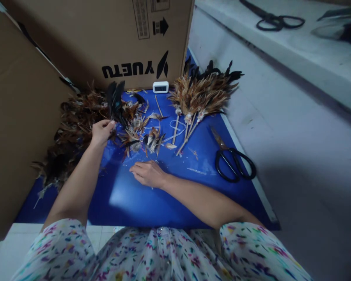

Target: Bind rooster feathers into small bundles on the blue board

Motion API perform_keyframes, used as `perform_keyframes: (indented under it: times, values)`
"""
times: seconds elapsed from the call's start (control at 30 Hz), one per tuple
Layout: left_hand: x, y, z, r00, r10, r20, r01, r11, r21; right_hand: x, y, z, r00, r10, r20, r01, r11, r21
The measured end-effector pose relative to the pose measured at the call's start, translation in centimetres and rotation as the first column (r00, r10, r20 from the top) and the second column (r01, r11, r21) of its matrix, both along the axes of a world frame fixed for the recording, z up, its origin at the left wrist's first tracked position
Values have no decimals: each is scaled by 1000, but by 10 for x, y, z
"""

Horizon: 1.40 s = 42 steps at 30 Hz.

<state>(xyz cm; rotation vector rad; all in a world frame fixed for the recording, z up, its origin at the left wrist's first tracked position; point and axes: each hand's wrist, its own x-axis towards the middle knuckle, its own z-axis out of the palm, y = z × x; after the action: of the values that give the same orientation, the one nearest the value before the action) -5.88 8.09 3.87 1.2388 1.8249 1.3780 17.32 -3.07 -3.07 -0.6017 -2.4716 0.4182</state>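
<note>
My left hand (102,132) pinches the lower end of a small bunch of dark feathers (116,100), whose tips point away from me. Beside it on the left spreads a heap of loose brown feathers (76,117). Low over the blue table (169,207), my right hand (147,173) is closed, its fingers curled together; what they hold, if anything, is hidden. Just beyond it lie feather scraps (153,140). Finished-looking bundles of brown and black feathers on sticks (203,93) rest at the back right, their sticks toward me.
Black-handled scissors (234,160) lie near the table's right edge. A small white digital clock (160,87) stands before a large cardboard box (128,39). A loop of clear ribbon (177,128) lies mid-table. More scissors (276,21) rest on the ledge at right.
</note>
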Motion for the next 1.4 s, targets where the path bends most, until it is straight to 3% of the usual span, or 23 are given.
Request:
perform_keyframes:
  times: [0.17,0.27,0.33,0.47,0.53,0.6,0.8,1.17,1.4]
  values:
    - [19,-19,19,917,-65,394,81,996,-24,-1,2,4,990,-45,-131,21,984,-180]
    - [33,-34,26,839,-102,534,143,989,-36,-1,5,7,949,-125,-288,6,924,-382]
    - [44,-44,25,802,-117,586,178,983,-47,-1,10,8,901,-224,-371,-22,831,-556]
    - [66,-63,12,739,-173,652,251,968,-28,-1,22,13,776,-463,-429,-119,560,-820]
    - [77,-70,4,714,-199,672,283,959,-17,0,28,15,708,-551,-441,-167,475,-864]
    - [87,-77,-3,694,-217,687,317,948,-21,1,32,18,654,-610,-448,-199,433,-879]
    - [108,-90,-9,686,-231,690,342,939,-26,4,34,22,596,-645,-478,-238,426,-873]
    - [110,-91,-20,742,-237,627,340,939,-46,6,36,20,632,-639,-439,-219,396,-892]
    - [108,-88,-29,845,-227,485,246,969,25,7,35,19,689,-615,-383,-152,394,-906]
